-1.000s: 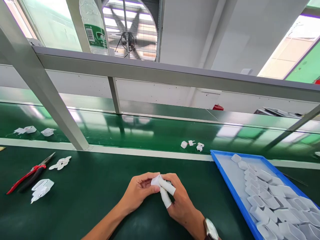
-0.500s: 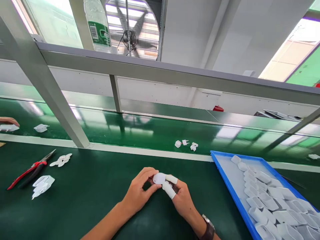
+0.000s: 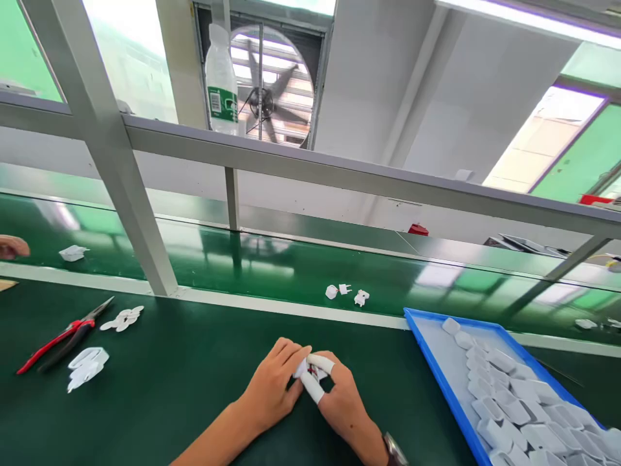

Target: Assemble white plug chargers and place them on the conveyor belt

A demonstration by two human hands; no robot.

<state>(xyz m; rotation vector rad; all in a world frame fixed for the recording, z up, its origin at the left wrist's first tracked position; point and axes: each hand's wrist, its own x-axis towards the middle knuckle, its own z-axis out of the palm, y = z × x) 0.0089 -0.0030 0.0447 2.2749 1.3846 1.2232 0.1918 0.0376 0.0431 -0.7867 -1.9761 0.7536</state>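
Note:
A small white plastic piece (image 3: 301,369), with some dark and reddish detail inside, is held between both hands over the green table. My left hand (image 3: 277,382) closes its fingers and thumb on the piece from the left. From the right, my right hand (image 3: 337,391) pinches it with thumb and index finger, both wrapped in white covers. Fingers hide much of the piece. To the right of the hands stands a blue-rimmed tray (image 3: 439,375) with several white plastic housings (image 3: 514,414) in it.
Red-handled pliers (image 3: 72,333), flat white pieces (image 3: 123,318) and white shells (image 3: 87,367) lie at left. Behind a pale ledge (image 3: 291,309), a green belt carries small white parts (image 3: 345,289). A metal frame (image 3: 130,188) rises there. Another person's hand (image 3: 13,246) shows far left.
The piece has turned between my fingers, and its inside now shows. The view has tilted up slightly. The small parts on the belt sit further left. The other person's hand no longer shows a white part.

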